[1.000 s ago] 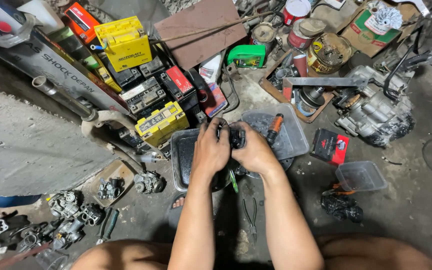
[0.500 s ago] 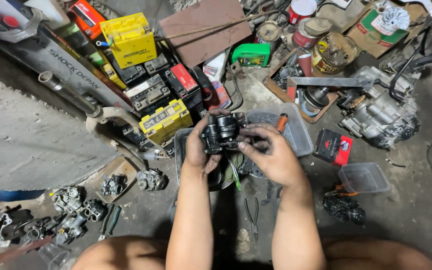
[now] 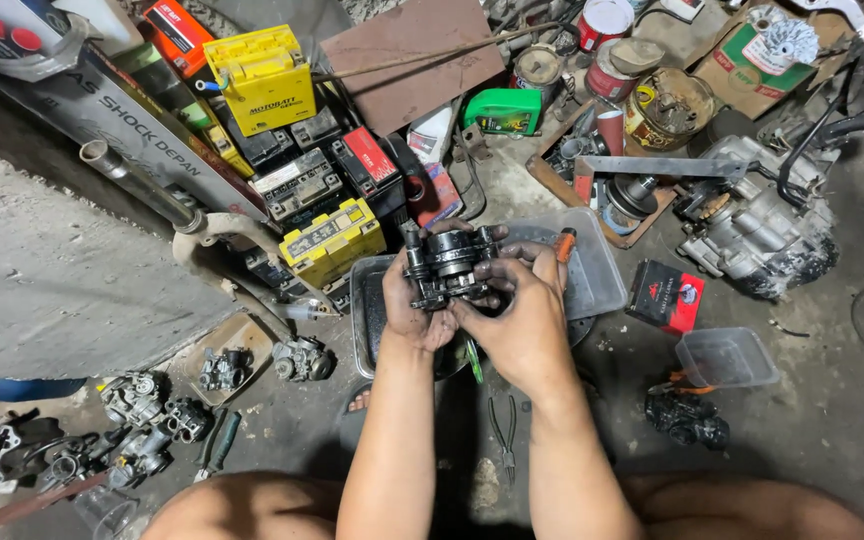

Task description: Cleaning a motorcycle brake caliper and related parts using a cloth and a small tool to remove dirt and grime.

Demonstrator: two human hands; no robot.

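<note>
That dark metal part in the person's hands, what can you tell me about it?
The carburetor-like part is a dark, grimy cast-metal block with small tubes and fittings sticking out. It is lifted off the floor, above a clear plastic tray. The left hand grips its left side and underside; the right hand wraps its right side, fingers curled over the top edge.

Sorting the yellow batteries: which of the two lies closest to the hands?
The lower yellow battery, lying just left of the left hand; the other yellow battery sits much farther off, at the top of the pile.

carburetor [image 3: 447,265] – black | battery [image 3: 330,240] – yellow | bottle [image 3: 504,110] – green
</note>
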